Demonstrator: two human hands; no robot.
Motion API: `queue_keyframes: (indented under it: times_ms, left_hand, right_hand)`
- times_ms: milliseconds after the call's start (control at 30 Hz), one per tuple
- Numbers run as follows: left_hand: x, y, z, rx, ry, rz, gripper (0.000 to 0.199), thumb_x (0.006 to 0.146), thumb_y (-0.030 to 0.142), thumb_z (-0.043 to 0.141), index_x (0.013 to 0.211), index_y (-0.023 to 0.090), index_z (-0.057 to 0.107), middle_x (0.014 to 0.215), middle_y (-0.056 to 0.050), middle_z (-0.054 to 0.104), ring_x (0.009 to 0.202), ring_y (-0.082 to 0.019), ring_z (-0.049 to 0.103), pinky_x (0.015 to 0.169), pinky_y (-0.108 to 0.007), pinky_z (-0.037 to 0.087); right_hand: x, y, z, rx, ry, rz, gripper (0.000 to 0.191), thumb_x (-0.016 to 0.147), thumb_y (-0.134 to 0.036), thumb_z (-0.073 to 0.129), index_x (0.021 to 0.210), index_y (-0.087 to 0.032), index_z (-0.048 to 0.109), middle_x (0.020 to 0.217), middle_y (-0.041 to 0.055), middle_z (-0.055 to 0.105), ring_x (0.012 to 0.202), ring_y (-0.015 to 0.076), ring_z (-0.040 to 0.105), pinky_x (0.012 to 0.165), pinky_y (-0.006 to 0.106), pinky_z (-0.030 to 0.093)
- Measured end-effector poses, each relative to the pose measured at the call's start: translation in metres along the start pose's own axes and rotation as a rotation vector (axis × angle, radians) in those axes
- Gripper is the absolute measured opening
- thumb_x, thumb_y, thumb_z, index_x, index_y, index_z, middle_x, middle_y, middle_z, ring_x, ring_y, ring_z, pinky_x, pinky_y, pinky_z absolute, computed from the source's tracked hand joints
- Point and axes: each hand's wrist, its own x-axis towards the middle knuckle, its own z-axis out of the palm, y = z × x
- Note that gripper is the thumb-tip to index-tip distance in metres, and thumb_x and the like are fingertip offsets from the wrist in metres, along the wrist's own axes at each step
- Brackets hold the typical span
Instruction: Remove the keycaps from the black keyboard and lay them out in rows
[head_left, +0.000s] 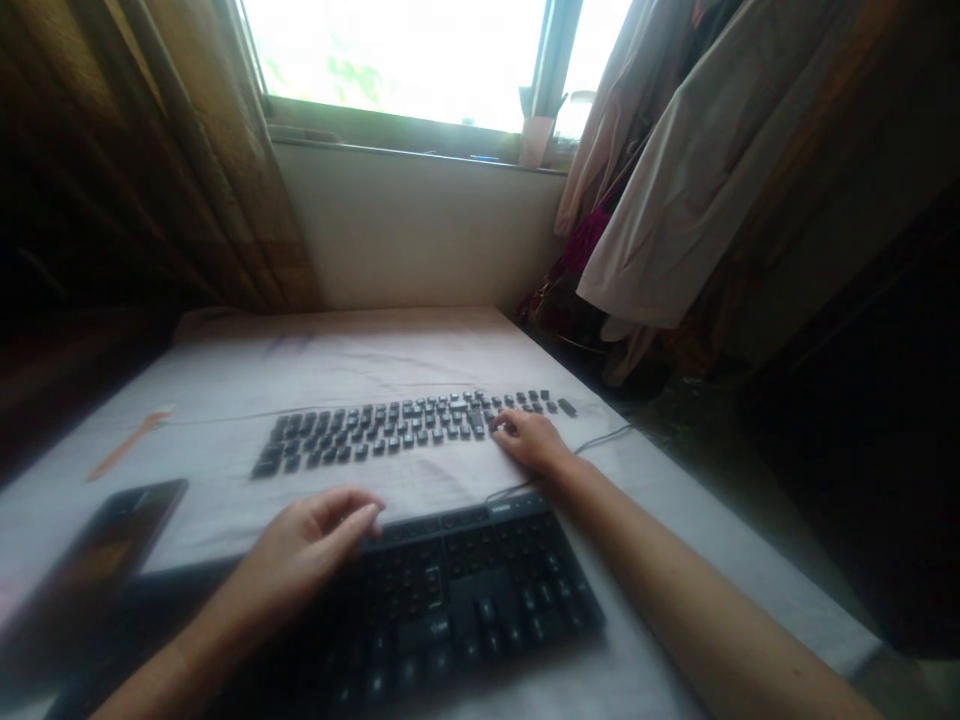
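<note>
A black keyboard (480,600) lies at the front of the cloth-covered table (435,350), with keycaps off in its middle part. Behind it, loose black keycaps (375,430) are laid out in rows. My right hand (529,440) is at the right part of these rows, its fingers closed together at the keycaps; what they hold, if anything, is too small to make out. Over the keyboard's far edge is my left hand (322,530), fingers curled and thumb near the fingertips. Whether something small is between them cannot be seen.
A dark phone-like slab (142,510) lies at the left, with an orange strip-shaped tool (127,445) beyond it. A thin cable (604,437) runs at the right under my forearm. Clothes (660,200) hang at the right, and a curtain (217,150) hangs at the left.
</note>
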Motion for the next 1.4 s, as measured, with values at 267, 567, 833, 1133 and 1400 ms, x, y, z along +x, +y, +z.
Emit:
queue_keyframes:
  times_ms: [267, 567, 833, 1133, 1400]
  left_hand:
    - [0.000, 0.002, -0.002, 0.036, 0.019, -0.033, 0.040, 0.087, 0.058, 0.055, 0.096, 0.022, 0.071, 0.082, -0.002, 0.072, 0.074, -0.020, 0.064, 0.069, -0.029, 0.047]
    - [0.002, 0.004, -0.012, 0.177, 0.113, -0.035, 0.045, 0.081, 0.062, 0.055, 0.095, 0.023, 0.073, 0.082, -0.002, 0.075, 0.074, -0.022, 0.069, 0.071, -0.030, 0.053]
    - [0.004, -0.007, -0.008, 0.419, 0.154, 0.006, 0.049, 0.080, 0.066, 0.053, 0.100, 0.029, 0.076, 0.097, -0.001, 0.079, 0.091, -0.027, 0.073, 0.078, -0.030, 0.056]
    - [-0.006, -0.006, 0.016, 0.587, 0.043, 0.206, 0.057, 0.084, 0.064, 0.050, 0.122, 0.024, 0.068, 0.127, -0.008, 0.069, 0.116, -0.032, 0.064, 0.102, -0.044, 0.050]
    - [-0.030, 0.003, 0.035, 0.858, -0.247, 0.253, 0.109, 0.064, 0.059, 0.075, 0.155, 0.031, 0.021, 0.162, -0.010, 0.015, 0.146, -0.042, 0.014, 0.114, -0.066, 0.018]
  right_hand:
    - [-0.002, 0.003, -0.004, 0.184, 0.056, 0.005, 0.024, 0.075, -0.022, 0.072, 0.099, -0.024, 0.075, 0.084, 0.0034, 0.076, 0.081, 0.0219, 0.069, 0.079, 0.031, 0.049]
    - [-0.040, 0.010, -0.034, 0.654, 0.244, 0.014, 0.063, 0.091, -0.069, 0.031, 0.089, -0.016, 0.066, 0.072, 0.0062, 0.068, 0.057, 0.0165, 0.062, 0.053, 0.028, 0.049]
    - [-0.093, 0.016, -0.057, 1.058, 0.216, 0.108, 0.078, 0.080, -0.086, 0.030, 0.059, -0.018, 0.062, 0.044, -0.0033, 0.042, 0.038, 0.0082, 0.037, 0.037, 0.022, 0.027]
    - [-0.103, 0.022, -0.058, 0.994, -0.448, 0.015, 0.044, 0.066, -0.054, 0.081, 0.078, -0.016, 0.062, 0.061, -0.0029, 0.059, 0.055, 0.0103, 0.054, 0.054, 0.023, 0.044]
    - [-0.108, 0.032, -0.064, 0.852, -0.639, -0.174, 0.022, 0.083, -0.035, 0.071, 0.090, -0.016, 0.066, 0.082, 0.0011, 0.064, 0.076, 0.0133, 0.059, 0.072, 0.026, 0.049]
